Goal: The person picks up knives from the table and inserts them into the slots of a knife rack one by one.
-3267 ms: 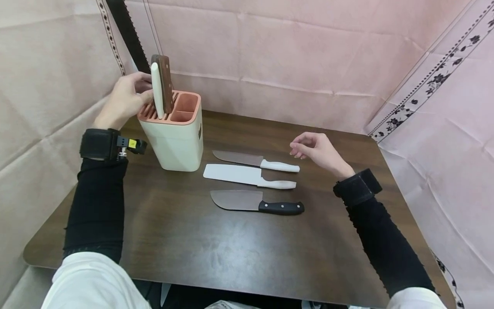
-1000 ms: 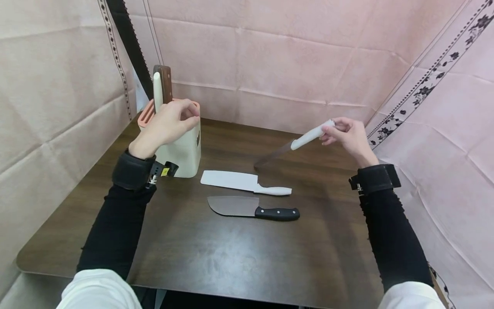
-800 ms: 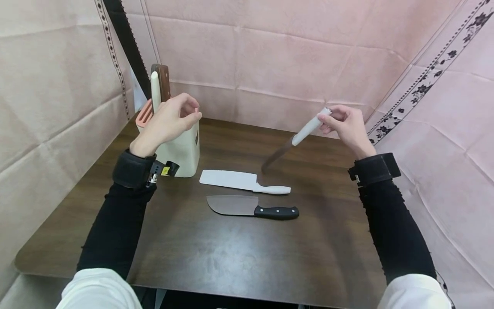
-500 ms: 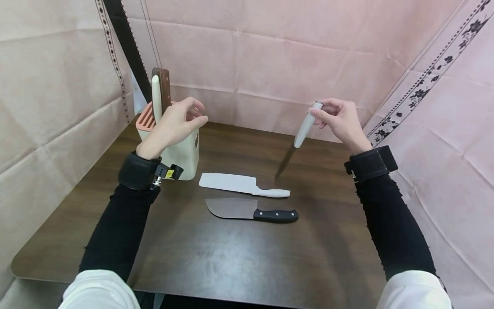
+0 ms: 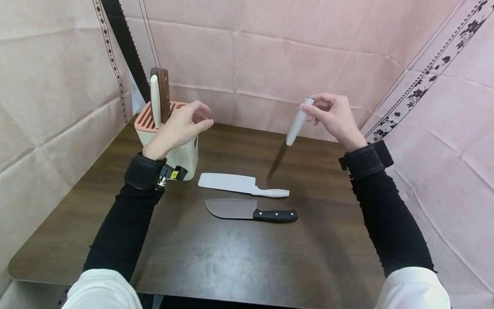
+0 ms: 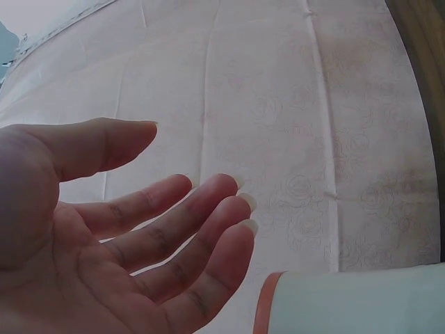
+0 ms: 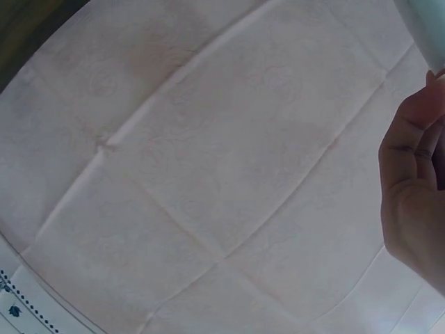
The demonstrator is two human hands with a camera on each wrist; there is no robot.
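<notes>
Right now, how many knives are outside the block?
3: a white-handled knife in the right hand; on the table, a white cleaver and a black-handled knife. Any behind the block would be hidden.

Right hand (image 5: 335,116) has a white-handled knife (image 5: 295,127) pinched up near the butt end of the grip. It's hanging at a slant, handle up, blade pointing down and a bit left. Blade looks dark, and honestly I can't tell if the tip clears the table (image 5: 216,253). Left hand (image 5: 178,129) is right by the knife block (image 5: 186,155), fingers loosely bent, hiding part of it. Block's cream with a slotted coral top, standing upright, with a white handle (image 5: 155,102) and a brown handle (image 5: 164,94) poking out side by side. Two more lie flat, handles to the right: an all-white cleaver (image 5: 237,184) and, just below, a black-handled knife (image 5: 247,210), grey blade.
</notes>
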